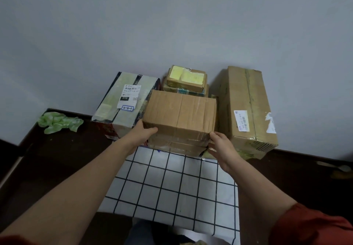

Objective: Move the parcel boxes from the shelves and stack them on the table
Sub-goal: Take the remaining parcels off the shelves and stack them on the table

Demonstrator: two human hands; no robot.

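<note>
A plain brown cardboard box [179,111], taped along its top, sits on other taped parcels at the middle of the dark table [63,156]. My left hand [142,134] grips its near left corner, thumb on the front face. My right hand [219,143] holds its near right corner, fingers curled round the edge. Left of it stands a box with white shipping labels marked 3-3-1 [124,101]. Behind is a small stack topped by a box with yellow paper [186,77]. A long brown carton [246,111] lies to the right.
A white cloth with a black grid [172,187] covers the near middle of the table. Crumpled green plastic [59,121] lies at the back left. A grey wall [172,25] rises right behind the boxes. Some small items lie at the far right table edge [338,168].
</note>
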